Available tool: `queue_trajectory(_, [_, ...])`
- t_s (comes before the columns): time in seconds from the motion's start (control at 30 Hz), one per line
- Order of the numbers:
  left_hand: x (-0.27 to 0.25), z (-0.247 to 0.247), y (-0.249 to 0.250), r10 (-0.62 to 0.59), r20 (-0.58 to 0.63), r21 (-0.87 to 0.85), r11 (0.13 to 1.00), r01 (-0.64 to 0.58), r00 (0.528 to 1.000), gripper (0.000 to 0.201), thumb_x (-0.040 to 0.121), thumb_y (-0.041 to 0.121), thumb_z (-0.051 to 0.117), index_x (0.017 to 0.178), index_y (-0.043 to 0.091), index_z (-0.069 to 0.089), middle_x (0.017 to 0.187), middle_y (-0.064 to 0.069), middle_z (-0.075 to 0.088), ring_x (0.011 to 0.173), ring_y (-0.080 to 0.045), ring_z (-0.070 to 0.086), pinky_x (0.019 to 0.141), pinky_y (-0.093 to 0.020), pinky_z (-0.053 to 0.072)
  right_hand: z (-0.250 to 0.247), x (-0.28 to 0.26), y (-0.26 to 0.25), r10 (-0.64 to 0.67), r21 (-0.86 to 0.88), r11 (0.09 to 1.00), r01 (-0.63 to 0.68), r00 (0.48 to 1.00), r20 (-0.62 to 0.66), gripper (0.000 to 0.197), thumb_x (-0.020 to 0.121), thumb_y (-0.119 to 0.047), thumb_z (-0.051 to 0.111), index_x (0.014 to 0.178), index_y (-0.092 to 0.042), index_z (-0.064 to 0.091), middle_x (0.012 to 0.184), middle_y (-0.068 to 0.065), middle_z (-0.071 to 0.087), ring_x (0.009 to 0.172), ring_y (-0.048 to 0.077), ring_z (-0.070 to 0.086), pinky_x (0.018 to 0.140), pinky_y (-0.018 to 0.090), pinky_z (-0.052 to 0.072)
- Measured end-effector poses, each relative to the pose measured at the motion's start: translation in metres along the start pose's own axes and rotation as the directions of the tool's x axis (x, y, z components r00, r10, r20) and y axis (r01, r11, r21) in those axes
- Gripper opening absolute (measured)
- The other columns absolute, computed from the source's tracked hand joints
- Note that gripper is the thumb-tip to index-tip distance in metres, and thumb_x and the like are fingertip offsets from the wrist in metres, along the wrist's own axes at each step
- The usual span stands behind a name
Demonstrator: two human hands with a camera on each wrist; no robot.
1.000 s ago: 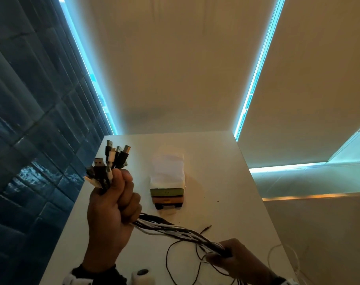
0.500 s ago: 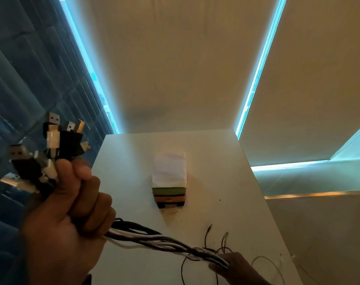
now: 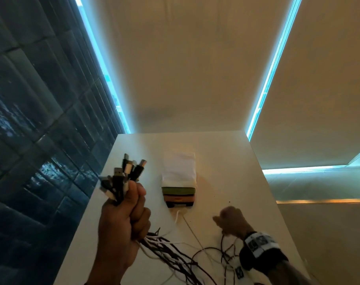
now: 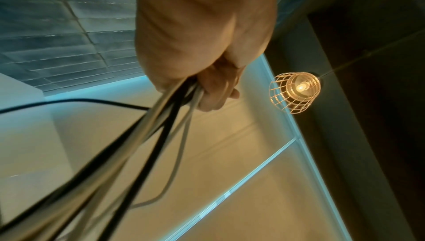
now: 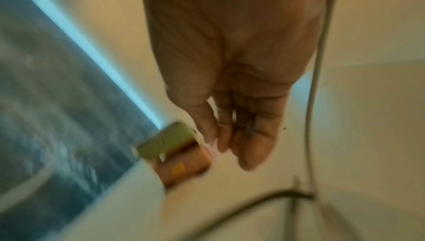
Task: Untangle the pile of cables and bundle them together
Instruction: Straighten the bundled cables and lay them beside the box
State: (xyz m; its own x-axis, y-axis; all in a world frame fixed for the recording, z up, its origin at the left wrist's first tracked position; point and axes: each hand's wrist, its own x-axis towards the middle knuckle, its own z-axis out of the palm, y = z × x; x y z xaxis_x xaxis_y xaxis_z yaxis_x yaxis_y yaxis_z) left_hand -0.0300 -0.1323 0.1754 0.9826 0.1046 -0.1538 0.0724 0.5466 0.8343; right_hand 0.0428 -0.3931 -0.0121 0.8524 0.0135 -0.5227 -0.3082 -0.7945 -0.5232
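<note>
My left hand grips a bundle of black and white cables just below their USB plugs, which stick up above the fist. The cable tails fan out loosely from under the hand across the white table toward its near edge. In the left wrist view the fingers are curled round the cables. My right hand hovers over the table to the right with its fingers loosely bent and holds nothing; the right wrist view shows the empty palm, blurred.
A stack of flat pads in white, green, orange and black lies mid-table, also visible as a blurred stack. A dark tiled wall borders the left side. A caged lamp hangs overhead. The table's right edge drops off.
My right hand has let go of the cable tails and moved forward over the table. The left hand came back down and right with the plug ends; the tails now lie spread out.
</note>
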Motion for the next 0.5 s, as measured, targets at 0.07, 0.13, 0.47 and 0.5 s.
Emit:
queue_trajectory(0.07, [0.0, 0.0, -0.01, -0.037, 0.008, 0.05, 0.998, 0.036, 0.999, 0.028, 0.089, 0.031, 0.05, 0.076, 0.008, 0.059, 0.049, 0.002, 0.02, 0.035, -0.007, 0.014, 0.039, -0.016, 0.011, 0.023, 0.014, 0.012, 0.117, -0.309, 0.946, -0.093, 0.991, 0.06, 0.05, 0.093, -0.048, 0.054, 0.124, -0.009, 0.051, 0.128, 0.012, 0.054, 0.115, 0.027, 0.058, 0.09, 0.031, 0.05])
queue_trajectory(0.13, [0.002, 0.0, -0.018, -0.09, -0.002, 0.117, 0.989, 0.09, 0.996, 0.026, 0.085, 0.03, 0.054, 0.078, 0.006, 0.059, 0.051, -0.001, 0.018, 0.036, -0.008, 0.013, 0.039, -0.017, 0.011, 0.04, 0.017, 0.022, 0.165, -0.354, 0.929, -0.112, 0.978, 0.125, 0.058, 0.091, -0.051, 0.054, 0.131, -0.01, 0.043, 0.138, 0.011, 0.045, 0.122, 0.027, 0.051, 0.097, 0.034, 0.045])
queue_trajectory(0.47, [0.023, -0.005, -0.059, -0.148, -0.109, 0.22, 0.961, 0.169, 0.983, 0.029, 0.085, 0.029, 0.057, 0.087, 0.001, 0.062, 0.052, 0.0, 0.02, 0.039, -0.01, 0.014, 0.042, -0.024, 0.01, 0.035, 0.022, -0.007, -0.067, 0.241, 0.966, 0.097, 0.989, -0.129, 0.015, 0.096, -0.025, 0.051, 0.083, -0.018, 0.046, 0.075, 0.006, 0.069, 0.055, 0.015, 0.06, 0.053, 0.035, 0.054])
queue_trajectory(0.5, [0.026, -0.005, -0.062, -0.145, -0.124, 0.223, 0.96, 0.17, 0.982, 0.029, 0.085, 0.029, 0.057, 0.088, 0.001, 0.063, 0.052, 0.0, 0.02, 0.039, -0.01, 0.014, 0.042, -0.023, 0.01, 0.026, 0.016, -0.019, -0.105, 0.354, 0.92, 0.169, 0.976, -0.192, 0.013, 0.097, -0.023, 0.053, 0.085, -0.017, 0.05, 0.068, 0.006, 0.069, 0.046, 0.01, 0.055, 0.046, 0.031, 0.048])
